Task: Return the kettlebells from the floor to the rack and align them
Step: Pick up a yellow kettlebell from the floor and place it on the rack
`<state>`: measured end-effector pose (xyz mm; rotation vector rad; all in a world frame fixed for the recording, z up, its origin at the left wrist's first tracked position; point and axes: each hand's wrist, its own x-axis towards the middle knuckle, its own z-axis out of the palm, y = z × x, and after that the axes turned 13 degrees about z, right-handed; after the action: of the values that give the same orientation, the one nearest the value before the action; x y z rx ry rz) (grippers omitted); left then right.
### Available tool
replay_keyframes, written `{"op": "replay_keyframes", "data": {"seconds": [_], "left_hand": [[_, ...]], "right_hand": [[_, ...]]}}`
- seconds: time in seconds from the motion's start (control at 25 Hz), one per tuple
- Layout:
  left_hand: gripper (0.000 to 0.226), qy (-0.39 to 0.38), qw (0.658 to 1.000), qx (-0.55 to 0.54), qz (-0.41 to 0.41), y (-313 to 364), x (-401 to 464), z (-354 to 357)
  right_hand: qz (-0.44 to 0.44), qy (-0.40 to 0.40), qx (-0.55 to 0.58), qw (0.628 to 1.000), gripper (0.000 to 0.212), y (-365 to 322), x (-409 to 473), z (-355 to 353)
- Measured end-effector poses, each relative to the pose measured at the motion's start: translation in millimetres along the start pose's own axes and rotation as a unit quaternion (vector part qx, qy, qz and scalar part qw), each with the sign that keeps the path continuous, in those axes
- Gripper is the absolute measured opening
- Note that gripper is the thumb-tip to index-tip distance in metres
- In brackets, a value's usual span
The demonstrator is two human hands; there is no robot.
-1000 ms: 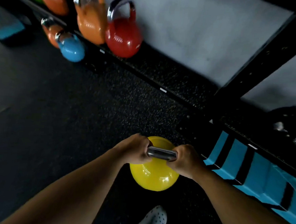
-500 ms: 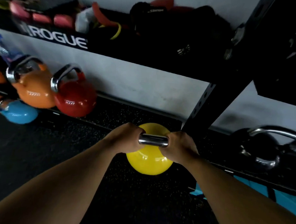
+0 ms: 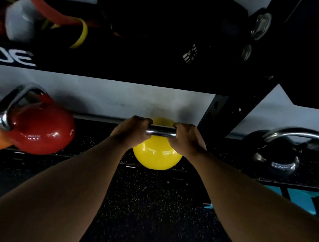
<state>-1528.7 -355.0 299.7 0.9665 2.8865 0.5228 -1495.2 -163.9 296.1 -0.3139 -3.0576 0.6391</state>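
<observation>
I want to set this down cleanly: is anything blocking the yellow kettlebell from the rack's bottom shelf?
Nothing visible does. The yellow kettlebell, held by the left hand and right hand, faces a bare stretch of shelf between the red kettlebell and the black upright.

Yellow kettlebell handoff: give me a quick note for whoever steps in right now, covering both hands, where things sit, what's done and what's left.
Left hand and right hand: both closed on the chrome handle of the yellow kettlebell.
Yellow kettlebell: held at the lower shelf edge; whether it rests there cannot be told.
Done: red kettlebell at left and black kettlebell at right sit on the shelf.
Left: set the yellow one down between them, align it, release.
</observation>
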Motion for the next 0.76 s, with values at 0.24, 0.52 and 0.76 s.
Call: {"op": "replay_keyframes", "data": {"seconds": [0.24,0.52,0.76], "left_hand": [[0.026,0.032,0.998,-0.039,-0.034,-14,39,4],[0.033,0.095,0.988,-0.103,-0.063,-18,59,19],[0.034,0.107,0.989,-0.092,-0.053,-14,56,15]], "right_hand": [[0.055,-0.005,0.042,0.998,0.035,-3,35,1],[0.069,0.019,0.083,0.994,0.025,1,54,8],[0.093,-0.008,0.084,0.992,0.034,-1,53,2]]}}
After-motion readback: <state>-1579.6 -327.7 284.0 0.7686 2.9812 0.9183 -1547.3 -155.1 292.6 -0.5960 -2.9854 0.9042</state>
